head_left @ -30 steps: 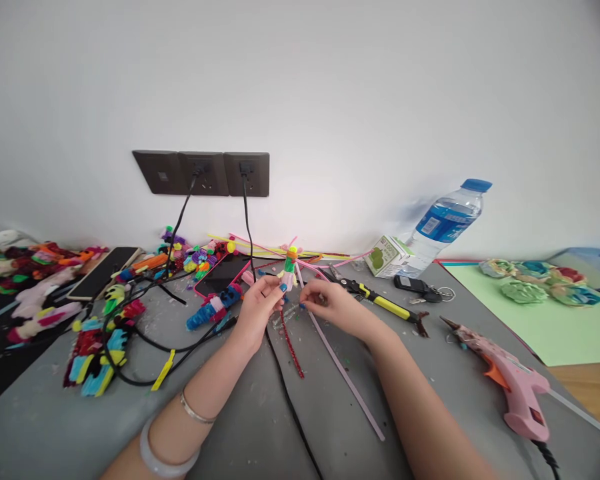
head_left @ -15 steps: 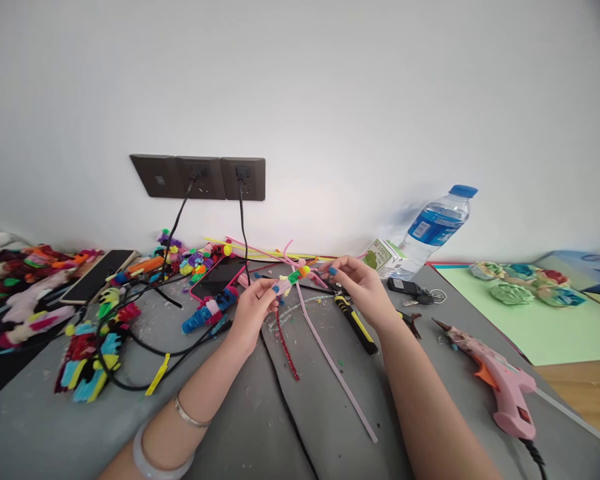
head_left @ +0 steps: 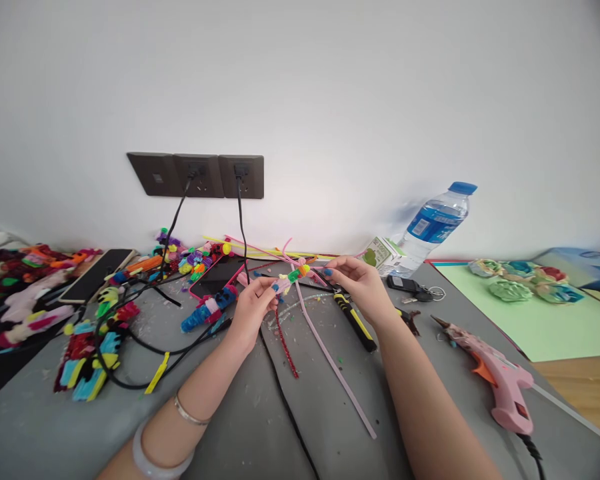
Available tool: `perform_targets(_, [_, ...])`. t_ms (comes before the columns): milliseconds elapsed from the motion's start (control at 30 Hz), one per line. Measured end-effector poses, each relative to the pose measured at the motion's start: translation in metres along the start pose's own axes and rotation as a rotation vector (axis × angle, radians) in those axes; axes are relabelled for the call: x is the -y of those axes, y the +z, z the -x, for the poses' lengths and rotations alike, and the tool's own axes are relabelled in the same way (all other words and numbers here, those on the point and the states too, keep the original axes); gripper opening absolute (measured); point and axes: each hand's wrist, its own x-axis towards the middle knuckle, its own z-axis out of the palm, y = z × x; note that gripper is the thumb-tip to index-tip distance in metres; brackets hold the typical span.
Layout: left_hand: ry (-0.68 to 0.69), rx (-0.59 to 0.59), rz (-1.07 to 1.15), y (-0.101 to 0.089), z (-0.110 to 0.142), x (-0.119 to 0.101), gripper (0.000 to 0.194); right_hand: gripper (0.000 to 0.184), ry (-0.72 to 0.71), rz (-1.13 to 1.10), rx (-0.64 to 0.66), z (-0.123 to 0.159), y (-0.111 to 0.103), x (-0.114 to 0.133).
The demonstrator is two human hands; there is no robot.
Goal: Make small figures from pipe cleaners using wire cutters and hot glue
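Observation:
Between the thumb and fingers of my left hand (head_left: 254, 310) is a small pipe-cleaner figure (head_left: 295, 275) in pink, green, orange and yellow. My right hand (head_left: 363, 288) is closed in a pinch on a thin pink pipe cleaner (head_left: 318, 269) that runs out from the figure's orange-yellow end. Its fingertips partly hide the strand. Below the hands, a long pale pink pipe cleaner (head_left: 330, 357) and a red glittery one (head_left: 285, 347) lie on the grey table. Pliers with black and yellow handles (head_left: 355, 323) rest under my right hand.
Right: a pink glue gun (head_left: 505, 387), keys (head_left: 423, 293), a small carton (head_left: 383, 253), a water bottle (head_left: 437, 223) and paper flowers (head_left: 510, 291) on green paper. Left: black cables (head_left: 130, 385), a phone (head_left: 97, 273) and several pipe-cleaner figures (head_left: 90, 360). A wall backs the table.
My right hand has shifted slightly left and down, and the pink strand between it and the figure shows more clearly. My left hand holds the figure almost unmoved.

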Motion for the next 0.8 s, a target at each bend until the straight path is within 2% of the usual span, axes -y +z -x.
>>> perform_targets(200, [0.009, 0.019, -0.027, -0.001, 0.0, 0.0, 0.033, 0.028, -0.017, -0.02, 0.024, 0.001, 0.005, 0.002])
perform_targets(333, [0.008, 0.023, -0.041, -0.001, 0.0, 0.002, 0.036, 0.027, -0.027, 0.052, 0.06, 0.002, 0.006, 0.002])
perform_targets(600, [0.023, 0.032, -0.063, -0.002, -0.001, 0.003, 0.039, 0.014, -0.277, 0.352, 0.144, 0.004, 0.011, 0.005])
perform_targets(800, [0.029, 0.031, -0.074, -0.002, -0.001, 0.004, 0.037, 0.009, -0.33, 0.404, 0.182, 0.005, 0.014, 0.002])
